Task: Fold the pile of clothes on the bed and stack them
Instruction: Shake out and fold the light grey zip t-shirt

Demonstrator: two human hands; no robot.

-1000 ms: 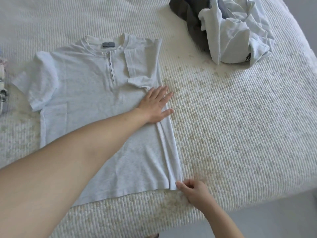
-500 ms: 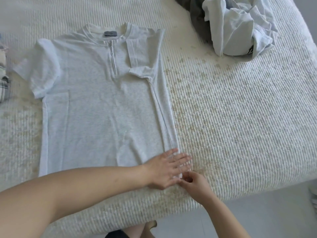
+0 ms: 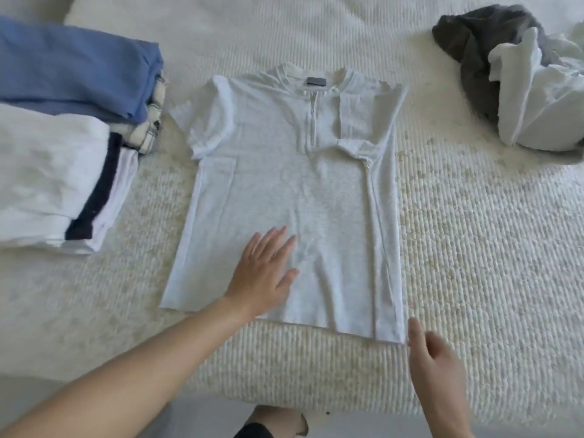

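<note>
A pale grey zip-neck T-shirt lies flat on the white bed, collar at the far side. Its right sleeve and right side are folded inward; the left sleeve lies spread out. My left hand rests flat with straight fingers on the shirt's lower middle. My right hand hovers with relaxed fingers just beside the shirt's lower right hem corner, holding nothing. A crumpled pile of unfolded clothes, dark grey and white, sits at the far right.
At the left stand stacks of folded clothes: a white stack with a dark stripe in front and a blue garment over a checked one behind. The bed's near edge runs below the shirt; the floor and a foot show beneath.
My left hand slid from the shirt's right hem corner leftward onto its lower middle. My right hand let go of the hem corner and opened. The view shifted left, bringing the folded stacks into sight.
</note>
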